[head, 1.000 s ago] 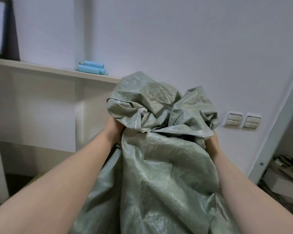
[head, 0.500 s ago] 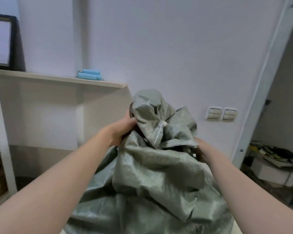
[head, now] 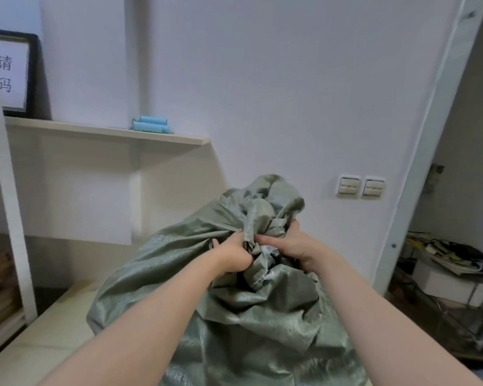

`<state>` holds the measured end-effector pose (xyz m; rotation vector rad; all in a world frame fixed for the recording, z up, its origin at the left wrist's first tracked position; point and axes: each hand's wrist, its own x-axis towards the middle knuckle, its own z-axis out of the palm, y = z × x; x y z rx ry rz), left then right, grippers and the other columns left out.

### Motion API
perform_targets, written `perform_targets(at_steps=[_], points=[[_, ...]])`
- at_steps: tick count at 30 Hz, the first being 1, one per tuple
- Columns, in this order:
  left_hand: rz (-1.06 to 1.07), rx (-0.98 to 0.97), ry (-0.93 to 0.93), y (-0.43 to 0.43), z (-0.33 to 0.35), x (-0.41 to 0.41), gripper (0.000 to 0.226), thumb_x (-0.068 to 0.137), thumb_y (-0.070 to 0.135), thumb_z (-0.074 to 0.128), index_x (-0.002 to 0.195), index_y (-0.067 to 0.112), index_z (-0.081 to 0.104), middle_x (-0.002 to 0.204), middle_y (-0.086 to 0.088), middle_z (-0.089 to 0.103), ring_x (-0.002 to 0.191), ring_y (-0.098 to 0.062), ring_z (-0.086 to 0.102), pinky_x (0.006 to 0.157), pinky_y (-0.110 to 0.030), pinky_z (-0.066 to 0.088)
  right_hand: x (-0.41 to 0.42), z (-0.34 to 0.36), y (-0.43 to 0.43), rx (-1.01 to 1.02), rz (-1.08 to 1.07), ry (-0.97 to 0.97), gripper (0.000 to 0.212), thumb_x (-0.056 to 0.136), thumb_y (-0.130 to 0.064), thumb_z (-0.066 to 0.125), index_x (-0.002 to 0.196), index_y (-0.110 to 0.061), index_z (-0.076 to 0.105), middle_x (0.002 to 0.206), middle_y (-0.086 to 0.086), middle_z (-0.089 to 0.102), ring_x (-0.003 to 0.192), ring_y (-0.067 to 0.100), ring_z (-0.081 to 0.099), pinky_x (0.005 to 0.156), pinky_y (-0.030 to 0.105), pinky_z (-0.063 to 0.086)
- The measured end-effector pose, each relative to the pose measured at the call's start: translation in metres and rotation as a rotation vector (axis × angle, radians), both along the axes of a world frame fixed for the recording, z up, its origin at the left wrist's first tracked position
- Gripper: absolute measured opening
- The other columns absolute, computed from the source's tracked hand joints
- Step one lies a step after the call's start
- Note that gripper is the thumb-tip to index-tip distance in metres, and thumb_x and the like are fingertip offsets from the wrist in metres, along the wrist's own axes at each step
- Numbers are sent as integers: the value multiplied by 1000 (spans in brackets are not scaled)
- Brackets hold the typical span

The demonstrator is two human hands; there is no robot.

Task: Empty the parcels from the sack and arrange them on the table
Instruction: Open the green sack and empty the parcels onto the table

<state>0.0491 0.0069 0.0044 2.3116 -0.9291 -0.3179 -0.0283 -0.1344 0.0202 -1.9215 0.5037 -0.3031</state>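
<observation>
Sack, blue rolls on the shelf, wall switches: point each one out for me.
sack (head: 248, 330), head view, creased front below the bunched neck.
blue rolls (head: 151, 127), head view, middle of the front roll.
wall switches (head: 349, 186), head view, face of the left plate.

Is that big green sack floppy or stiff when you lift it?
Probably floppy: the sack crumples into folds where the left hand and right hand bunch its top. It likely feels a bit slippery, since the woven cloth shines. It bulges, so it may be heavy, though nothing inside shows.
</observation>
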Motion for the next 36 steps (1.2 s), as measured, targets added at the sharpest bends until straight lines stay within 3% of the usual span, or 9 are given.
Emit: perform_targets(at_steps=[3,7,10,14,18,20,23,27,36], points=[[-88,29,68,10,-3,11,68,79,23,60,143,28,37,144,-6,45,142,-32,25,118,-54,-11,10,-9,7,-138,-90,19,68,77,-15,81,129,-11,37,109,3,58,90,13,58,72,25,52],[-131,-10,104,20,5,28,79,66,36,65,140,39,41,139,-4,48,130,-27,44,115,-57,25,25,-17,6,-561,-279,218,33,86,-24,54,118,-15,61,123,10,64,112,31,60,82,29,46],[180,3,-168,28,1,47,71,74,40,66,139,44,38,151,-9,28,142,-32,21,114,-68,3,23,-25,-6,-519,-438,197,26,84,-17,54,109,-15,62,114,12,66,106,33,62,73,28,41],[473,283,-299,56,-29,84,116,70,67,70,153,36,-5,163,-9,-4,148,-37,-8,105,-74,-4,29,-33,-16,-522,-541,194,19,83,-12,53,100,-14,61,107,11,66,99,32,61,70,29,40],[622,386,-98,60,-64,108,53,96,39,48,147,41,34,162,-11,15,148,-41,-1,105,-77,-7,36,-43,-21,-505,-613,164,25,82,-13,54,106,-13,60,115,15,58,105,35,57,72,32,45],[719,155,102,54,-83,123,40,100,33,35,137,38,49,151,-11,41,143,-39,24,112,-69,-1,37,-46,-23,-476,-620,153,27,83,-12,55,109,-14,59,122,14,50,113,35,51,77,33,44],[747,-553,279,42,-78,134,26,96,31,36,109,31,59,120,-9,64,113,-35,56,113,-57,26,39,-45,-21,-496,-578,79,20,86,-12,51,104,-13,59,113,14,63,106,35,57,77,31,45],[617,-1246,433,23,-15,114,29,95,4,40,103,25,57,98,-7,65,91,-23,60,88,-36,51,44,-31,1,-521,-583,-163,8,87,-11,52,94,-14,56,102,15,66,98,36,60,72,32,40],[171,-1555,516,12,74,85,36,99,-3,36,102,28,56,110,-18,64,96,-26,60,94,-45,51,57,20,6,-656,-506,-765,24,68,6,63,92,0,61,88,15,67,80,27,61,66,25,39]])
